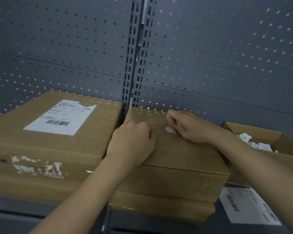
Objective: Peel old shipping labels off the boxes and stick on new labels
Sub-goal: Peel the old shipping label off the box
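Observation:
Two brown cardboard boxes sit side by side on a dark shelf. The middle box [184, 154] has a small white scrap of label [170, 129] left on its top. My right hand [191, 126] pinches at that scrap with curled fingers. My left hand [134, 141] rests as a loose fist on the same box's top, near its left edge, holding nothing that I can see. The left box [41, 149] carries a white shipping label [61, 118] with a barcode and a torn top edge.
An open cardboard box [277, 137] at the right holds crumpled white paper [254, 142]. A loose label sheet [249, 205] lies on the shelf at lower right. Grey pegboard [218, 56] backs the shelf. Torn tape remnants [37, 168] mark the left box's front.

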`<state>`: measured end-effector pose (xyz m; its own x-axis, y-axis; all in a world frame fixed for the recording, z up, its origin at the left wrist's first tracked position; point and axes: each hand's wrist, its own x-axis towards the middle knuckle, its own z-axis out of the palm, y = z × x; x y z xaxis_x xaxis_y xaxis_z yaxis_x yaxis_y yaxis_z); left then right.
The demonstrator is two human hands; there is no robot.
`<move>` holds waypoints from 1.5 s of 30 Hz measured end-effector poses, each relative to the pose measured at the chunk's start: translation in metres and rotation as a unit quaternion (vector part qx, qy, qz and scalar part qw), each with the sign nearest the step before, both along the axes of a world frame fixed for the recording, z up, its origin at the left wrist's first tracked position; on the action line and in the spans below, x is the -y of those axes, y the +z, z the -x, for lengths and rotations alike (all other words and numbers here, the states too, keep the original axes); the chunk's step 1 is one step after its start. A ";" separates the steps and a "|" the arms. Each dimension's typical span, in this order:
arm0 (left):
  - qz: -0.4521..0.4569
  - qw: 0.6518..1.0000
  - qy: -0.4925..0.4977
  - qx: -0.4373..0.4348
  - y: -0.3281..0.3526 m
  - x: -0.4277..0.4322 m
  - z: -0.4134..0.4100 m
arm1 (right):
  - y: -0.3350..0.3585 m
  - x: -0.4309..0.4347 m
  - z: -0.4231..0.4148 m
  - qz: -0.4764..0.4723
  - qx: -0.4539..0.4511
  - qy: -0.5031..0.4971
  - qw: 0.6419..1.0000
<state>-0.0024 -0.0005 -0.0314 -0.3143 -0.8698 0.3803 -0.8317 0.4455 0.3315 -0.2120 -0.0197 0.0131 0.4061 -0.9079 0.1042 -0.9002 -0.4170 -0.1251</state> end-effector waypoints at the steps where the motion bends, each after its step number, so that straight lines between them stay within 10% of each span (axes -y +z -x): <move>1: 0.000 1.000 -0.001 -0.001 -0.001 0.000 0.000 | 0.000 0.000 0.001 0.000 0.010 0.000 1.000; 45: -0.004 1.000 0.001 -0.017 -0.004 0.004 -0.001 | -0.007 -0.017 0.008 0.042 0.205 -0.072 0.975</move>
